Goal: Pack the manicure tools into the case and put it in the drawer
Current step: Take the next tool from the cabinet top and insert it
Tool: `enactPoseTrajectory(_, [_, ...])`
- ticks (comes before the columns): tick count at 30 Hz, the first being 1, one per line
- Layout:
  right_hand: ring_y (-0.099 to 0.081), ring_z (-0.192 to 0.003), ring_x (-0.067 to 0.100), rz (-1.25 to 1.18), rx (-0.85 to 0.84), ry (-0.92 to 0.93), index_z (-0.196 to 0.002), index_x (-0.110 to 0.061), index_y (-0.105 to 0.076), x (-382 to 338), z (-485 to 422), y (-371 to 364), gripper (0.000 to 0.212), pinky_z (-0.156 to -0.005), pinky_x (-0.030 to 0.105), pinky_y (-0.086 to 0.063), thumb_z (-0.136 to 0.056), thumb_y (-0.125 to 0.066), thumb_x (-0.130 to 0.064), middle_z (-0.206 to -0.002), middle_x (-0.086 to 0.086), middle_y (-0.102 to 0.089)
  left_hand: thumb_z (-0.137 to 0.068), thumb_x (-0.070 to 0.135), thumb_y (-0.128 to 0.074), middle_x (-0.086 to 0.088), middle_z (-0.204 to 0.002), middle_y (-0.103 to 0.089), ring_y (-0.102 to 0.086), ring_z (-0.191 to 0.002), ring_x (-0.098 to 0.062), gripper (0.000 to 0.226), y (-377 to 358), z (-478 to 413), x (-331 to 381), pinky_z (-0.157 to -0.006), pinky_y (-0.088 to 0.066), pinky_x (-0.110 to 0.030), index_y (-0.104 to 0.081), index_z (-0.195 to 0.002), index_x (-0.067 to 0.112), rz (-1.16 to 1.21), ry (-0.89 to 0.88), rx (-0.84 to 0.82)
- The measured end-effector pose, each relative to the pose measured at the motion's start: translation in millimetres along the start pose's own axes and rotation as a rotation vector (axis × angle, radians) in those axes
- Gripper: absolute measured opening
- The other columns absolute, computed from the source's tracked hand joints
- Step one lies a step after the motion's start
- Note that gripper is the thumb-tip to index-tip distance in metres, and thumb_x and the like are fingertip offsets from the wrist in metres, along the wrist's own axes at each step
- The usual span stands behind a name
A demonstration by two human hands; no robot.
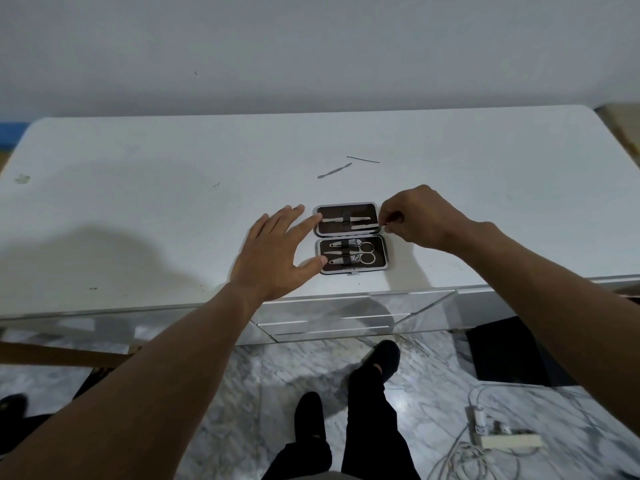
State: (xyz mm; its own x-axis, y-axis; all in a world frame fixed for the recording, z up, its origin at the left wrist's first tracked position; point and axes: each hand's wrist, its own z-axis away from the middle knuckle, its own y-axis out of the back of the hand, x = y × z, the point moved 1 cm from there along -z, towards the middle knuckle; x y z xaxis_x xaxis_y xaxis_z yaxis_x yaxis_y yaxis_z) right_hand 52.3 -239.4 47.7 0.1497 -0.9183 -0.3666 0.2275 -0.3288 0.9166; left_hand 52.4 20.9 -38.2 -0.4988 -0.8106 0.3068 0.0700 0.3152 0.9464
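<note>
We are partway: our right hand (414, 216) pinches a thin tool (367, 226) into the open case (350, 238); our left hand (277, 247), spread open, steadies it. Two tools (334, 171) wait on the table (138, 202).

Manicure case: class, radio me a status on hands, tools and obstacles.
Left hand open, steadying the open case. Right hand pinching a thin tool at the upper half. Two loose tools unpacked. No obstructions.

R hand (414, 216) hides thin tool's (367, 226) end.
</note>
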Motion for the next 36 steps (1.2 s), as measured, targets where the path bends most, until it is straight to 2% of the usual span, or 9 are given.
enactPoseTrajectory(3, [-0.062, -0.080, 0.025, 0.037, -0.002, 0.019, -0.094, -0.014, -0.076, 2.2, -1.0, -2.5, 0.023, -0.070, 0.025, -0.040, -0.081, -0.059, -0.005, -0.088, 0.006, -0.074, -0.087, 0.070, -0.038, 0.003, -0.160, -0.028, -0.019, -0.149, -0.016, 0.073, -0.2, 0.4, -0.1, -0.122, -0.014, -0.043, -0.026, -0.152, 0.038, -0.001, -0.002, 0.002])
enactPoseTrajectory(6, [-0.065, -0.087, 0.027, 0.088, -0.015, 0.020, -0.096, -0.017, -0.075, 3.5, -0.4, -3.2, 0.027, -0.073, 0.027, -0.046, -0.082, -0.055, -0.006, -0.094, 0.005, -0.075, -0.087, 0.070, -0.038, 0.003, -0.160, -0.028, -0.018, -0.149, -0.016, 0.073, -0.2, 0.1, -0.6, -0.122, -0.013, -0.042, -0.025, -0.152, 0.038, -0.004, -0.001, -0.001])
enactPoseTrajectory(15, [-0.064, -0.089, 0.029, 0.122, -0.028, 0.060, -0.098, -0.017, -0.076, -1.1, -1.4, -4.7, 0.026, -0.077, 0.033, -0.050, -0.085, -0.055, -0.008, -0.095, 0.006, -0.075, -0.087, 0.069, -0.038, 0.003, -0.160, -0.028, -0.019, -0.149, -0.016, 0.073, -0.3, 0.0, -0.2, -0.122, -0.014, -0.042, -0.026, -0.152, 0.038, -0.004, -0.002, 0.002])
enactPoseTrajectory(24, [-0.062, -0.095, 0.031, 0.158, -0.033, 0.084, -0.103, -0.014, -0.075, -11.2, -7.2, -10.4, 0.029, -0.079, 0.033, -0.047, -0.086, -0.054, -0.004, -0.103, 0.009, -0.072, -0.087, 0.070, -0.039, 0.003, -0.160, -0.028, -0.019, -0.149, -0.017, 0.073, 0.1, 0.0, -0.3, -0.122, -0.013, -0.042, -0.026, -0.152, 0.038, -0.003, 0.002, -0.003])
enactPoseTrajectory(30, [-0.063, -0.097, 0.031, 0.158, -0.063, 0.072, -0.101, -0.015, -0.074, -12.2, -11.3, -9.9, 0.029, -0.083, 0.036, -0.051, -0.084, -0.053, -0.003, -0.105, 0.008, -0.072, -0.087, 0.070, -0.037, 0.003, -0.160, -0.027, -0.018, -0.149, -0.016, 0.074, -0.4, -0.3, -0.7, -0.122, -0.014, -0.043, -0.025, -0.152, 0.038, -0.012, -0.001, -0.006])
enactPoseTrajectory(36, [-0.062, -0.092, 0.032, 0.168, -0.071, 0.082, -0.096, -0.015, -0.070, -16.3, -16.6, -13.6, 0.025, -0.079, 0.038, -0.052, -0.084, -0.052, -0.003, -0.100, 0.010, -0.071, -0.088, 0.069, -0.034, 0.005, -0.162, -0.024, -0.015, -0.150, -0.016, 0.076, -2.2, -0.3, -1.7, -0.122, -0.012, -0.042, -0.019, -0.155, 0.036, -0.037, -0.005, -0.014])
